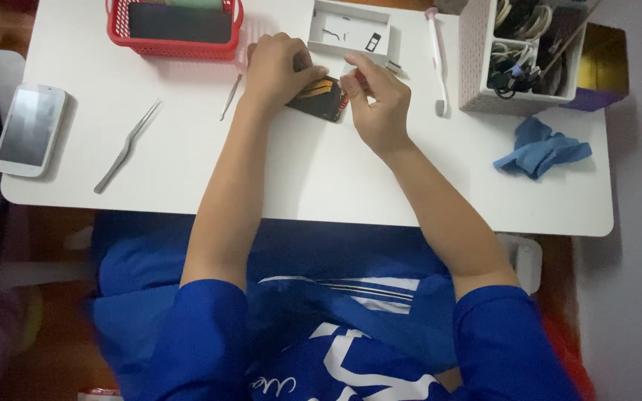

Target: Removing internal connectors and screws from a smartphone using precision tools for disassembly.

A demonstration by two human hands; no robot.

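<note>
At the far left of the white worktop (313,178) lay a white phone (30,130), screen up, and just right of it a long pair of metal tweezers (126,146) set at a slant. A red basket (174,30) stood at the far edge with a dark flat thing inside, and a smaller metal tool (231,96) lay below its right corner. The left hand (280,70) was curled down over the top of a small dark device (319,97) with orange strips showing on its face, pressing it flat on the worktop near the middle. The right hand (377,100) was closed at the device's right edge, thumb and forefinger pinched together (what they pinched was too small to tell). Just beyond the hands sat a shallow white tray (351,30) holding a few tiny parts. Right of that lay a white stick-like tool (437,56), then a white perforated bin (521,56) full of cables, and nearer the front a crumpled blue cloth (542,148)
</note>
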